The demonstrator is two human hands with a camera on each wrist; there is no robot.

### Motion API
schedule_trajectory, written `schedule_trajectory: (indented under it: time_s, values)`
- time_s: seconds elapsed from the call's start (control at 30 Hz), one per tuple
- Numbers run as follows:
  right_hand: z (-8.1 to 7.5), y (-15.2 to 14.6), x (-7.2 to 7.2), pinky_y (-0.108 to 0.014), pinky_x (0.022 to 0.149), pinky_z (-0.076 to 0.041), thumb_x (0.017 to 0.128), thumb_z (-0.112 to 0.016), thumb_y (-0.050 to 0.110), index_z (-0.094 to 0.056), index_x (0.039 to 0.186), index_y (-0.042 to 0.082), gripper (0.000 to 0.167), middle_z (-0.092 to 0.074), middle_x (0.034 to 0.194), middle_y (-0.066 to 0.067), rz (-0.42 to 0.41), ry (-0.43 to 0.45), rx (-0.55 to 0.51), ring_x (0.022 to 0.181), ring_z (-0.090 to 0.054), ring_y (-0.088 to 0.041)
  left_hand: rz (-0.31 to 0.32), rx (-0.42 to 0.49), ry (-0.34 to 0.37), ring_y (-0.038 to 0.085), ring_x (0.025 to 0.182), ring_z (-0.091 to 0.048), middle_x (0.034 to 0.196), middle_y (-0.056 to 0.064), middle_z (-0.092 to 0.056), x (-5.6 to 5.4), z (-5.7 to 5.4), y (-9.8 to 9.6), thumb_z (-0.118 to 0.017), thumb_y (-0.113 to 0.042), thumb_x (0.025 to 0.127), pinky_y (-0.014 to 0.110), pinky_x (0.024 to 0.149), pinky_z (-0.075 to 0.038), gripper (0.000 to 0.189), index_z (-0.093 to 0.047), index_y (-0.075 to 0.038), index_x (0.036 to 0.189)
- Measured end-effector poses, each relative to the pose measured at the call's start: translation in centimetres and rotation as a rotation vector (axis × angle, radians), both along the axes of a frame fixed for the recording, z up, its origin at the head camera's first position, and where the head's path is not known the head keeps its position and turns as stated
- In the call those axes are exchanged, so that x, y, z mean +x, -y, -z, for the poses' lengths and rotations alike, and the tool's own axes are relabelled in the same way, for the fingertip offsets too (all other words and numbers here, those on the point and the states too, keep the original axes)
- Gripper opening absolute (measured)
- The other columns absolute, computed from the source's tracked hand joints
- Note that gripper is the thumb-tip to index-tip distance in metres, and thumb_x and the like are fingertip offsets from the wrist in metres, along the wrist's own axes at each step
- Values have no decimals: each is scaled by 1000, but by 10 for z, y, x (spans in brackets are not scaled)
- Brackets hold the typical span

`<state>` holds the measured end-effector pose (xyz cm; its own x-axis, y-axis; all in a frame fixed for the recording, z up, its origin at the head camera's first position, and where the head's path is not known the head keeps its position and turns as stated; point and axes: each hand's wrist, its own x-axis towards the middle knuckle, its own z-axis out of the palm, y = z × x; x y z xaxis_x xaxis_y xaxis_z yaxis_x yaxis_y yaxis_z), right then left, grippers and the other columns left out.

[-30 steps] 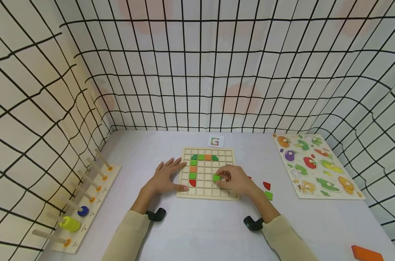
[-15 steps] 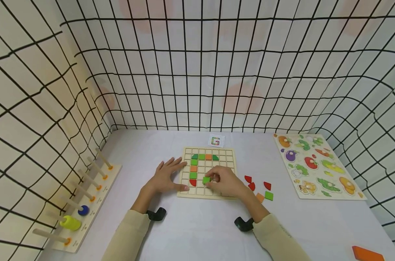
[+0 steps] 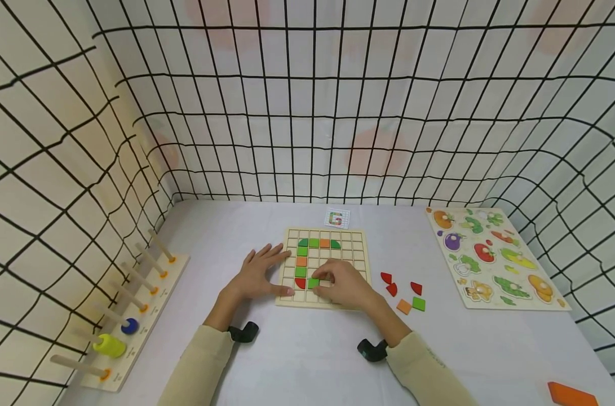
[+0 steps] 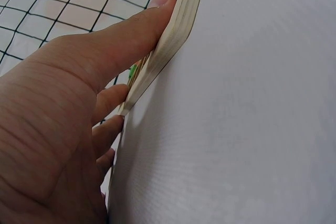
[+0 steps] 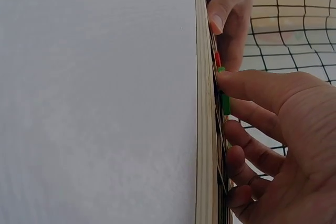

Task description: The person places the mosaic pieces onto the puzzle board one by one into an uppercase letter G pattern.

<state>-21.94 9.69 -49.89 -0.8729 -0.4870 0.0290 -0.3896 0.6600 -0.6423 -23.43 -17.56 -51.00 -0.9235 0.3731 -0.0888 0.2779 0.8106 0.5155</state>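
Observation:
A wooden grid board lies mid-table with green, orange and red tiles forming a C-shaped outline. My left hand rests on its left edge, fingers spread, thumb over the near-left part. Between thumb and fingertips my right hand pinches a green square tile, in the grid just right of a red quarter-round tile. The right wrist view shows the thumb on top of that green tile, low against the board. In the left wrist view, the thumb and fingers touch the board's edge.
Right of the board lie loose red quarter-rounds, an orange square and a green square. A pattern card sits behind the board. Vegetable puzzle right; peg stand left; orange block near right; black mesh behind.
My right hand has moved left across the board with the green square tile, bringing it beside the red quarter-round. The loose tiles at right came into fuller view. My left hand stayed put.

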Motion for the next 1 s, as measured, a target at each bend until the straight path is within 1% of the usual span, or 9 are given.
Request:
schedule_trajectory:
  time_s: [0.13, 0.4, 0.63, 0.8, 1.0]
  values:
    - [-1, 2, 1, -28, 70, -48, 87, -82, 30, -79, 108, 24, 22, -66, 94, 15, 8, 0, 10, 80, -55, -10, -6, -2, 4, 28, 162, -12, 171, -4, -27, 0, -1, -1, -81, -67, 73, 60, 129, -1, 100, -42, -32, 158]
    - [-3, 4, 2, -29, 71, -48, 87, -82, 29, -79, 109, 23, 22, -66, 95, 12, 22, 16, 8, 82, -55, -11, -7, 6, -6, 31, 161, -14, 171, 0, -29, 0, -3, -2, -81, -67, 73, 63, 128, -3, 99, -44, -30, 157]
    - [-3, 3, 2, -28, 73, -49, 87, -82, 30, -78, 114, 22, 28, -66, 97, 11, 14, 19, 13, 84, -55, -11, 1, 15, 2, 31, 161, -13, 171, 0, -28, 2, -6, -2, -82, -65, 74, 62, 128, -1, 99, -44, -29, 158]
    - [-1, 0, 2, -28, 71, -48, 88, -82, 27, -77, 115, 20, 29, -66, 96, 8, 7, 34, -28, 84, -55, -13, 8, 16, -6, 33, 161, -14, 171, 1, -28, 3, -6, -2, -81, -65, 74, 63, 128, -2, 98, -44, -28, 158]
    - [-3, -8, 3, -27, 68, -47, 89, -81, 25, -76, 115, 19, 26, -64, 91, 7, 44, 92, -119, 80, -55, -15, 3, 8, -8, 32, 161, -13, 171, 0, -27, 4, -5, -2, -81, -66, 74, 62, 128, -2, 99, -44, -29, 158]
